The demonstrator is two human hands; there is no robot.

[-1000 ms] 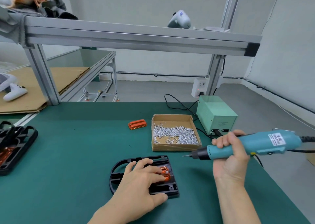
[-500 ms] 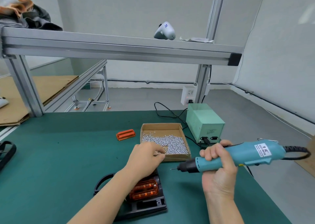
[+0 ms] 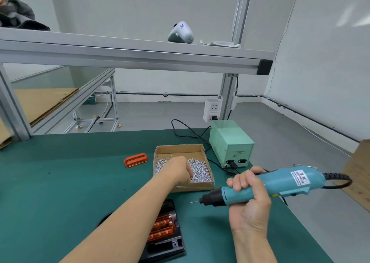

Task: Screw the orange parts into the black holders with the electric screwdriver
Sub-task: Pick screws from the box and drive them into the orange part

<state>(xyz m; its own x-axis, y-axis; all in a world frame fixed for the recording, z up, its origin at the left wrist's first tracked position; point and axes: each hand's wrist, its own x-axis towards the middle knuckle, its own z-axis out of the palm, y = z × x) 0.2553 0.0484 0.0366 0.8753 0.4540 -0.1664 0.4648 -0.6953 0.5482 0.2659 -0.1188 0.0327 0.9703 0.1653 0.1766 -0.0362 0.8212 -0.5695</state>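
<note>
Left hand [image 3: 176, 169] is down in the screw box [image 3: 183, 167], fingers hidden so can't tell if it's pinching one. Right hand [image 3: 248, 199] grips the electric screwdriver [image 3: 266, 184]. Orange part [image 3: 162, 227] sits in the black holder [image 3: 166, 246] at the tabletop's near edge. Grab just one screw, seat it straight.

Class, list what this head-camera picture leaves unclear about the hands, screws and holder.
- Left hand fingertips: turned away inside the screw box; whether they pinch a screw is hidden.
- Black holder: mostly covered by the left forearm.
- Screwdriver bit: too small to tell if it carries a screw.
</note>
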